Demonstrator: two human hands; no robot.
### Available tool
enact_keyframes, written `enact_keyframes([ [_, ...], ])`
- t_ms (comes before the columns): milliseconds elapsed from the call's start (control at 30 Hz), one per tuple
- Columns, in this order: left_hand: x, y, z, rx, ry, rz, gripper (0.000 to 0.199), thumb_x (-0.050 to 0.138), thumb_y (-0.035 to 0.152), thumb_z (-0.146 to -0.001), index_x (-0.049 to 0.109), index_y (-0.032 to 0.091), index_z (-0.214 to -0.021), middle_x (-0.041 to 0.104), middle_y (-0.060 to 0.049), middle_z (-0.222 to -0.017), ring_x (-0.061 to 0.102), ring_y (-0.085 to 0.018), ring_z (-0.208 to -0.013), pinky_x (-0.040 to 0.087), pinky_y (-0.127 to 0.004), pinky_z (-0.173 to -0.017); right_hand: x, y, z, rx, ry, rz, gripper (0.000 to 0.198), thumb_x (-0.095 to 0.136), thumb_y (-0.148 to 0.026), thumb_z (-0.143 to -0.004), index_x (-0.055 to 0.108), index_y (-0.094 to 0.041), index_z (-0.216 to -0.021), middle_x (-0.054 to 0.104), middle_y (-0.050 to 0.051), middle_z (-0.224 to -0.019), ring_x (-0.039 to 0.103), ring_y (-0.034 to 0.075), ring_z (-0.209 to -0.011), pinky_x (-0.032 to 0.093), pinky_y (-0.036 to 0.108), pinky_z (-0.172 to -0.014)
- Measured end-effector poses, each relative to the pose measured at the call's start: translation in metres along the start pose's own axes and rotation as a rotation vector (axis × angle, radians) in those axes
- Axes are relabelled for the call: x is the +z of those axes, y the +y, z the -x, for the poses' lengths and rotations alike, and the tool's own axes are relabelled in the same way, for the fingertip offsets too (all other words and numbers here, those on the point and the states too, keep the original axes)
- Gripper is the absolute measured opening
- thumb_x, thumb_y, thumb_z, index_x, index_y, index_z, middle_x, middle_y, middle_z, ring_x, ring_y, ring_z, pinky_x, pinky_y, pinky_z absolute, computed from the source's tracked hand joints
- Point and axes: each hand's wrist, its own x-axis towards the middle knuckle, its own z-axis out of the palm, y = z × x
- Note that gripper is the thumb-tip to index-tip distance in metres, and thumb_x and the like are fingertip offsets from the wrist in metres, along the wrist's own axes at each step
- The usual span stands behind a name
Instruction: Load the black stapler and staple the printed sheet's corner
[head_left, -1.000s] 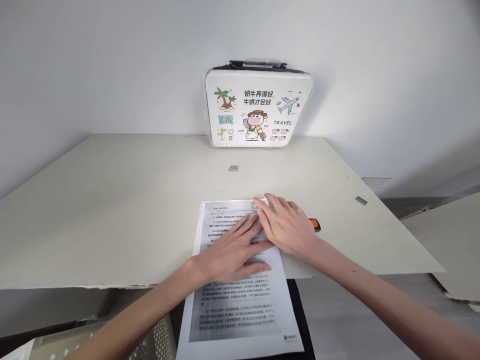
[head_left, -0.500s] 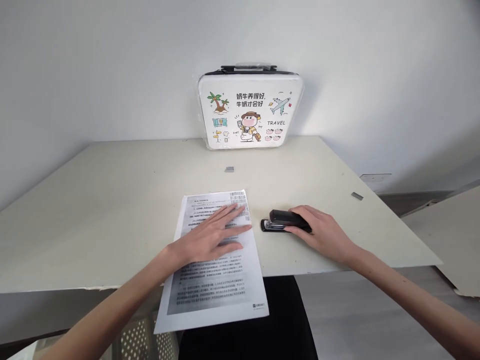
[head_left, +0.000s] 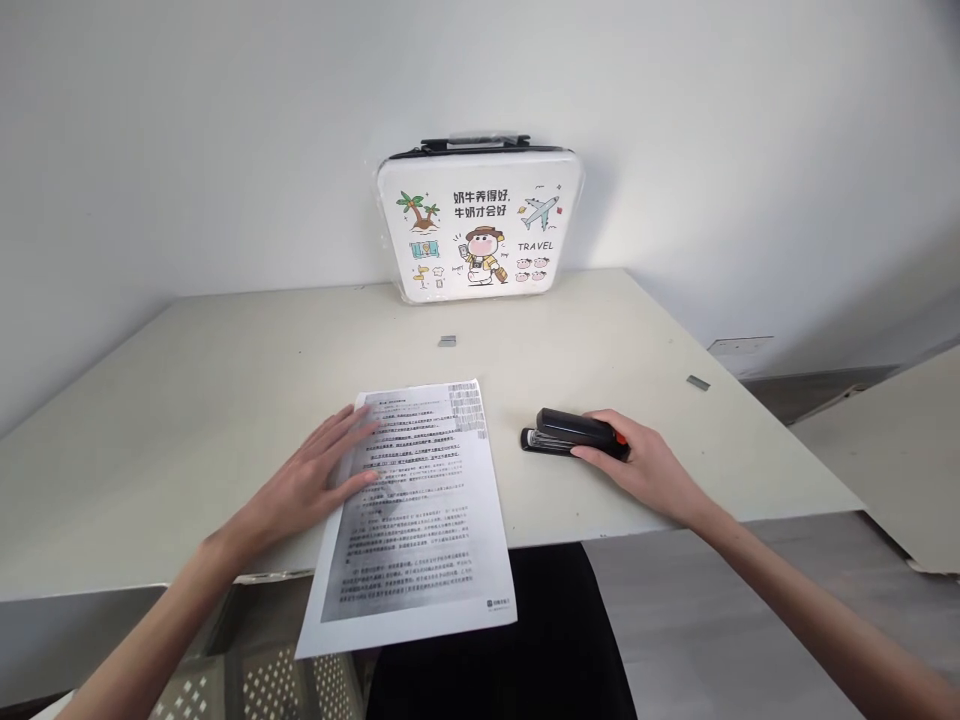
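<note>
A printed sheet of paper (head_left: 420, 520) lies on the table, its lower end jutting past the front edge. My left hand (head_left: 307, 480) rests flat at the sheet's left edge, fingers spread, the fingertips over the print. To the right of the paper, my right hand (head_left: 649, 460) grips the back end of a black stapler (head_left: 574, 432), thumb on the near side and fingers over the top. The stapler's front points left toward the paper, apart from it. Whether another sheet lies beneath the top one, I cannot tell.
A white case with cartoon pictures (head_left: 480, 225) stands at the back of the table (head_left: 187, 430) against the wall. Small strips of staples lie at mid-table (head_left: 448, 341) and near the right edge (head_left: 698, 383). Below the front edge is a perforated basket (head_left: 274, 685).
My left hand has slid left across the sheet, from its middle to its left edge. The right hand keeps its grip on the stapler. The view has shifted slightly.
</note>
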Motion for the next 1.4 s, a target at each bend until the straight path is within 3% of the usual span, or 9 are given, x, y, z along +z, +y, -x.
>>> enact_keyframes([
  [500,0.003,-0.008,0.006,-0.157,0.084,0.057,0.069,0.042,0.073,-0.102,0.049,0.033,-0.158,0.033,0.001,-0.173,0.029,-0.031,-0.160,0.028,-0.056,-0.130,-0.003,-0.005,0.001,0.041,-0.009,-0.083,0.038,0.065,-0.057,-0.096,0.065,-0.030,-0.123,0.074,0.006,-0.126,0.070,0.028,-0.110,0.060,0.040,-0.087],
  [833,0.006,-0.015,0.005,-0.123,0.100,0.009,0.062,0.033,0.066,-0.107,0.048,0.035,-0.159,0.042,0.005,-0.168,0.027,-0.030,-0.161,0.025,-0.057,-0.131,0.000,-0.003,0.001,0.037,0.008,-0.120,0.038,0.064,-0.057,-0.095,0.065,-0.031,-0.123,0.073,0.007,-0.128,0.069,0.029,-0.114,0.061,0.041,-0.087],
  [967,0.009,-0.014,0.000,-0.117,0.111,-0.026,0.063,0.031,0.064,-0.108,0.045,0.033,-0.161,0.040,0.002,-0.169,0.025,-0.031,-0.161,0.024,-0.059,-0.131,0.000,-0.003,0.000,0.027,0.016,-0.129,0.037,0.065,-0.056,-0.095,0.066,-0.030,-0.121,0.074,0.006,-0.124,0.070,0.028,-0.110,0.060,0.040,-0.086],
  [1067,0.011,-0.010,-0.010,-0.077,0.043,-0.066,0.071,0.041,0.069,-0.104,0.037,0.033,-0.166,0.032,0.001,-0.172,0.018,-0.036,-0.162,0.021,-0.062,-0.130,-0.001,-0.003,0.001,0.017,0.066,-0.135,0.036,0.066,-0.056,-0.094,0.067,-0.029,-0.117,0.075,0.005,-0.119,0.070,0.027,-0.106,0.059,0.040,-0.090],
  [1233,0.024,0.020,-0.047,0.002,-0.074,-0.078,0.095,0.050,0.077,-0.096,0.015,0.031,-0.171,0.015,-0.004,-0.176,0.007,-0.039,-0.162,0.015,-0.063,-0.131,-0.003,-0.009,0.012,0.039,0.232,-0.162,0.039,0.069,-0.059,-0.092,0.068,-0.028,-0.115,0.076,0.005,-0.115,0.070,0.025,-0.099,0.059,0.035,-0.079],
  [1400,0.051,0.090,-0.123,0.032,-0.136,0.026,0.102,0.042,0.080,-0.097,0.020,0.011,-0.170,0.009,-0.018,-0.176,0.007,-0.039,-0.163,0.014,-0.053,-0.132,-0.011,-0.025,0.028,0.009,0.276,-0.142,0.036,0.068,-0.058,-0.094,0.068,-0.028,-0.114,0.076,0.006,-0.111,0.068,0.024,-0.093,0.056,0.032,-0.071],
])
